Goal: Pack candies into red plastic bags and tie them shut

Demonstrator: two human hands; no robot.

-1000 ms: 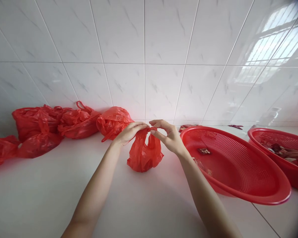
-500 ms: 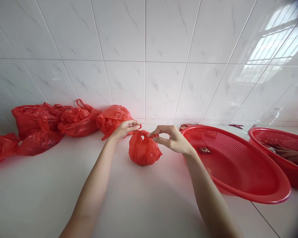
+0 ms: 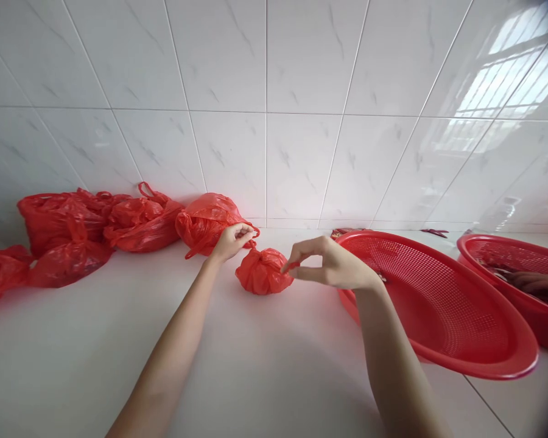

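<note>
A small, round red plastic bag [image 3: 263, 274] sits on the white counter between my hands, its top drawn together into a tight gather. My left hand [image 3: 232, 242] is closed in a pinch at the bag's upper left, on one end of its gathered top. At its right side, my right hand [image 3: 331, 263] pinches another bit of the red plastic between thumb and index finger. What the bag contains is hidden.
Several filled red bags [image 3: 141, 222] stand along the tiled wall at left. To the right lies a large red plastic basket [image 3: 456, 304] with a small packet inside. Beyond it, another person's hand [image 3: 532, 283] reaches into a second red basket [image 3: 493, 242].
My hands have pulled apart, the right one moving right and nearer to me. The bag's top has closed up and its loop opening is gone; the bag looks lower.
</note>
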